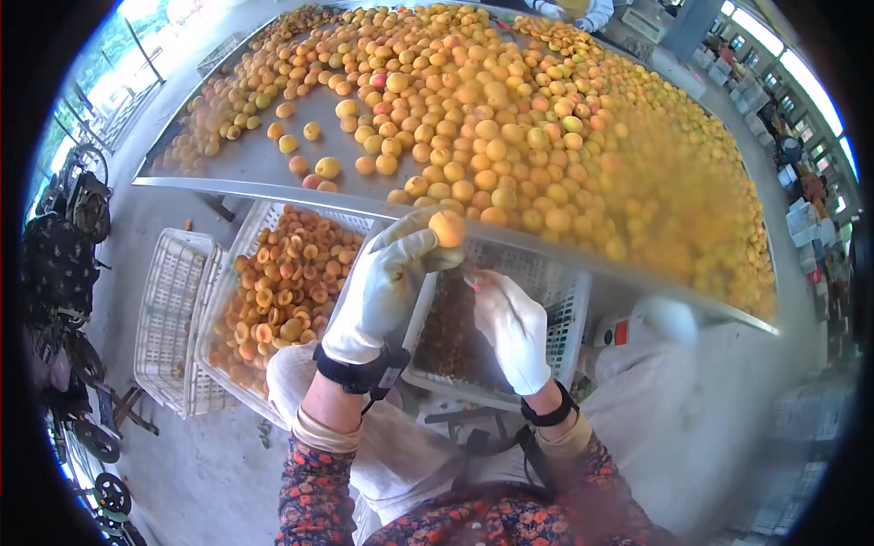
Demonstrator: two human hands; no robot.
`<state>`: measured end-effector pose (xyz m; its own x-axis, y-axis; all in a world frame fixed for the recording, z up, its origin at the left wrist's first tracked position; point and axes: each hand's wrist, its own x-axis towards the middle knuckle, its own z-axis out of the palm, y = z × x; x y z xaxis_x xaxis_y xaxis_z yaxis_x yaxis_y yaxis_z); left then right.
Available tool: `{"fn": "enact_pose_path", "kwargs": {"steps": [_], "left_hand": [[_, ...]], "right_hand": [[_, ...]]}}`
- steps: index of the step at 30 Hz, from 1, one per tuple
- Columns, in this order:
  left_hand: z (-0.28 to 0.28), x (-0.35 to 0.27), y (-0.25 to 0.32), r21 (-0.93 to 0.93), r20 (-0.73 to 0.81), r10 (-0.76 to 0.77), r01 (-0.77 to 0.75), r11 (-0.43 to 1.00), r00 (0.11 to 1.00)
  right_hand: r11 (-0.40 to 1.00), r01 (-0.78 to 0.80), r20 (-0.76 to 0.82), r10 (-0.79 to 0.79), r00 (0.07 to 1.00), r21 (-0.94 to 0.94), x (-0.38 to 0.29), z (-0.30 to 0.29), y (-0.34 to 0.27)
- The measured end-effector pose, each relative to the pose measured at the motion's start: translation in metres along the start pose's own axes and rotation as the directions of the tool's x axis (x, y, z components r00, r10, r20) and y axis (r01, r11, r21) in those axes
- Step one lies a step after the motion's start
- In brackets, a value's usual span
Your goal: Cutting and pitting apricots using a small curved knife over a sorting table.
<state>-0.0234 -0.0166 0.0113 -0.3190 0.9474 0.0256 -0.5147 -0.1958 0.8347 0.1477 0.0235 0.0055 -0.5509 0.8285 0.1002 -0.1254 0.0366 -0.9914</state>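
My left hand (392, 280), in a white work glove, grips one whole apricot (447, 228) between thumb and fingers at the table's near edge. Just to its right and lower, my gloved right hand (509, 324) is closed around a small tool (471, 281) with a reddish part; most of it is hidden by the fingers, so its kind cannot be told. Below my right hand stands a plastic crate (570, 321) with a layer of small brown pieces, probably pits. Left of my left hand, another white crate (235, 300) holds many halved apricots (290, 273).
A metal-rimmed table (273, 188) heaped with apricots (478, 130) spans the view ahead. Stacked white crates (167, 321) stand on the floor at left, near parked bicycles (89, 198). Across the table a person's gloved hand (552, 10) shows. Blur covers the right side.
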Motion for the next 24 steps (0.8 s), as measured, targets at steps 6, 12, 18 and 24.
{"fn": "enact_pose_path", "kwargs": {"steps": [6, 12, 18, 24], "left_hand": [[0.016, -0.004, 0.009, 0.279, -0.059, -0.041, 0.056, 0.959, 0.997], [0.015, -0.004, 0.015, 0.323, -0.058, -0.108, 0.120, 0.939, 0.993], [0.004, 0.009, -0.013, 0.239, -0.107, 0.116, -0.088, 0.967, 0.987], [-0.005, 0.022, -0.030, -0.432, 0.030, -0.004, 0.017, 0.902, 1.000]], "right_hand": [[0.999, -0.039, -0.033, 0.039, 0.999, -0.016, 0.007, 0.000, 0.011], [0.966, -0.247, 0.060, 0.243, 0.968, 0.075, 0.011, -0.004, 0.000], [0.971, -0.229, 0.069, 0.225, 0.972, 0.063, 0.019, 0.005, -0.008], [0.982, -0.183, 0.019, 0.183, 0.983, 0.036, 0.024, 0.019, 0.009]]}}
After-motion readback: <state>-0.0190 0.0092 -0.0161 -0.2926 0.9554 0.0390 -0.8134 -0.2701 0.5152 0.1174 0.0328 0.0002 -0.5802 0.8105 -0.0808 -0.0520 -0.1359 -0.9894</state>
